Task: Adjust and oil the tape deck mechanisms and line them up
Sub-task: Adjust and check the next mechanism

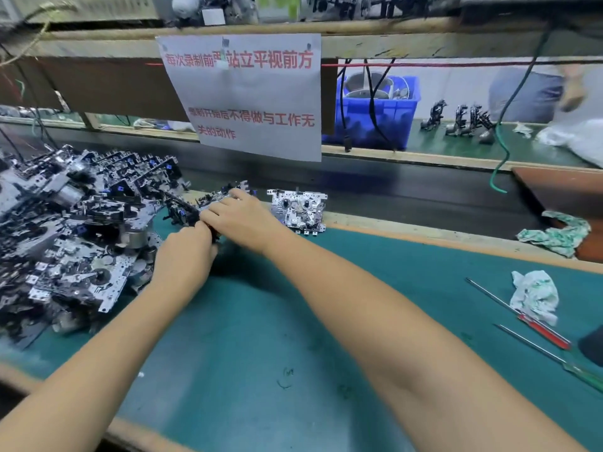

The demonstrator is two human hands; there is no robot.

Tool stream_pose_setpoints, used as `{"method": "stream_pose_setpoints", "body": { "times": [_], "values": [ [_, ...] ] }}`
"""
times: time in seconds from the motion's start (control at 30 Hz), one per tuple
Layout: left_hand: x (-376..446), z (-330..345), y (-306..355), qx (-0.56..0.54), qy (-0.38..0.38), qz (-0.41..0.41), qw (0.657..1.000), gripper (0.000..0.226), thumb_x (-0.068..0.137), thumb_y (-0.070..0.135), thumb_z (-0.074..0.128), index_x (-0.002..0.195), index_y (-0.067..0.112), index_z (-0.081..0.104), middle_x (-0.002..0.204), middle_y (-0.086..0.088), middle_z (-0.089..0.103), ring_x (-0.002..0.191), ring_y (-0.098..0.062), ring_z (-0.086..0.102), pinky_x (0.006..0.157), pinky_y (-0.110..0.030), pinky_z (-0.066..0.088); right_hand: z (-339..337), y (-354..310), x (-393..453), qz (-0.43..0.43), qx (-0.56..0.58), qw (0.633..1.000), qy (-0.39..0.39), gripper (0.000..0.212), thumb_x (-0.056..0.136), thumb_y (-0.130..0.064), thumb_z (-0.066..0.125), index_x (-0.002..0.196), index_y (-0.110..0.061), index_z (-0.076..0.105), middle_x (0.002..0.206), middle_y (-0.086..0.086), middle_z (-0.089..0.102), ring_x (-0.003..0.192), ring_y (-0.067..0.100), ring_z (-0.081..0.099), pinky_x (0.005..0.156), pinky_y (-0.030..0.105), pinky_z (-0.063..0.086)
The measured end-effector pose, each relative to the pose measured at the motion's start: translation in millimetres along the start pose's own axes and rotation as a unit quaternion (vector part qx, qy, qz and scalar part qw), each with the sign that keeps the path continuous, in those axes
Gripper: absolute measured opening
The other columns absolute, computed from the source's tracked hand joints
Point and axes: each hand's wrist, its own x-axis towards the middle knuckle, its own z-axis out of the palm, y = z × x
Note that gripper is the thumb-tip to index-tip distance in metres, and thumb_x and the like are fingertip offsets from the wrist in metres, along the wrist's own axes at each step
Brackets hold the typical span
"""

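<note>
The grey metal tape deck mechanism with black plastic parts [208, 203] that I am working on sits at the far edge of the green-topped desk [293, 321], just right of the heap. My right hand [241, 220] lies over its top, fingers curled down onto the metal frame and gripping it. My left hand [187, 252] is closed at its near side, fingertips pinching what looks like a small black part at the lower edge; exactly what I pinch is hidden by my own fingers.

Just to the right, apart from my hand, one silver stamped-metal mechanism [298, 212] stands upright on its edge, facing me. I take that one as finished and set in line, the only one so far. To the left, touching the piece I hold, the big tangled pile of unsorted metal mechanisms [71, 230] still waits, so by my reckoning nearly all of the job is left.

Well off to the right lie a red-handled screwdriver [535, 327] and a green-handled screwdriver [561, 362], neither in hand, with a crumpled white-and-green rag [535, 295] beside the red one and another patterned rag [558, 233] farther back. I see no oil bottle. A white paper notice with red lettering [248, 93] hangs above the desk.
</note>
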Motion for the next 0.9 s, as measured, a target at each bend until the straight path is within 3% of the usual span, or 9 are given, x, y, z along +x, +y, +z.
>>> {"method": "stream_pose_setpoints", "body": {
  "times": [0.1,0.23,0.33,0.4,0.5,0.57,0.67,0.77,0.9],
  "values": [
    [-8.0,-4.1,-1.5,-0.003,0.019,0.021,1.000,0.025,0.091,0.022,0.058,0.095,-0.002,0.051,0.090,-0.027,0.063,0.084,-0.044,0.061,0.062,-0.040,0.036,-4.8,5.8,-9.5,-0.041,-0.018,0.999,0.017,0.043,0.096,-0.004,0.015,0.130,-0.016,0.039,0.131,0.000,0.050,0.120,0.021,0.048,0.105,0.032,0.027],
    [-22.0,-23.0,1.1,-0.023,0.061,0.035,0.997,0.023,0.088,0.017,0.063,0.092,-0.003,0.052,0.080,-0.030,0.063,0.078,-0.047,0.061,0.061,-0.044,0.039,-25.1,10.9,-23.9,-0.059,-0.004,0.997,0.045,0.064,0.084,-0.005,-0.002,0.133,-0.015,0.038,0.132,0.000,0.047,0.119,0.018,0.048,0.100,0.028,0.032],
    [-26.7,-52.0,5.0,-0.028,0.149,0.091,0.984,0.026,0.075,0.010,0.076,0.095,-0.002,0.064,0.062,-0.027,0.062,0.061,-0.045,0.061,0.052,-0.041,0.043,-42.9,21.4,-39.6,-0.033,0.005,0.997,0.065,0.045,0.092,-0.011,0.026,0.134,-0.017,0.038,0.126,-0.001,0.049,0.111,0.017,0.052,0.093,0.026,0.035],
    [-32.4,-68.3,13.6,-0.024,0.168,0.146,0.974,0.035,0.067,0.010,0.084,0.097,0.001,0.069,0.051,-0.021,0.059,0.050,-0.041,0.060,0.046,-0.038,0.045,-50.3,28.6,-58.0,-0.005,0.033,0.996,0.089,0.041,0.094,-0.009,0.036,0.134,-0.016,0.042,0.121,0.001,0.052,0.106,0.019,0.054,0.088,0.027,0.036],
    [-44.3,-83.4,36.9,-0.030,0.159,0.218,0.963,0.039,0.063,0.014,0.086,0.097,0.004,0.071,0.057,-0.018,0.065,0.046,-0.037,0.061,0.042,-0.036,0.046,-60.4,35.6,-100.8,0.031,0.091,0.987,0.130,0.023,0.093,-0.010,0.046,0.109,-0.004,0.062,0.100,0.013,0.063,0.086,0.030,0.059,0.077,0.033,0.038],
    [-54.3,-86.8,56.8,-0.046,0.170,0.267,0.948,0.038,0.060,0.017,0.088,0.093,0.007,0.072,0.064,-0.013,0.069,0.048,-0.034,0.063,0.039,-0.034,0.045,-61.9,37.4,-139.7,0.065,0.129,0.973,0.180,0.022,0.088,-0.017,0.053,0.090,0.002,0.065,0.082,0.015,0.062,0.072,0.031,0.058,0.069,0.035,0.036],
    [-73.4,-84.0,95.0,-0.074,0.183,0.348,0.916,0.022,0.072,0.028,0.076,0.087,0.013,0.071,0.068,-0.004,0.070,0.051,-0.025,0.066,0.036,-0.031,0.043,-61.1,31.4,-203.2,0.144,0.165,0.963,0.157,0.018,0.083,-0.015,0.067,0.087,0.002,0.065,0.077,0.014,0.060,0.067,0.029,0.057,0.061,0.036,0.040],
    [-94.0,-71.6,134.9,-0.109,0.181,0.414,0.886,0.030,0.078,0.031,0.046,0.086,0.019,0.072,0.071,0.006,0.069,0.054,-0.017,0.065,0.036,-0.027,0.042,-61.7,23.3,-265.3,0.204,0.147,0.957,0.143,0.023,0.089,-0.021,0.053,0.086,-0.002,0.067,0.073,0.010,0.056,0.063,0.027,0.054,0.054,0.034,0.044],
    [-120.2,-41.8,183.8,-0.147,0.172,0.485,0.845,0.026,0.079,0.032,0.052,0.085,0.017,0.072,0.080,0.006,0.069,0.061,-0.016,0.064,0.042,-0.026,0.046,-58.0,12.7,-336.3,0.249,0.086,0.958,0.113,0.018,0.089,-0.015,0.053,0.079,-0.007,0.066,0.071,0.006,0.053,0.063,0.025,0.051,0.060,0.031,0.041]
  ]
}}
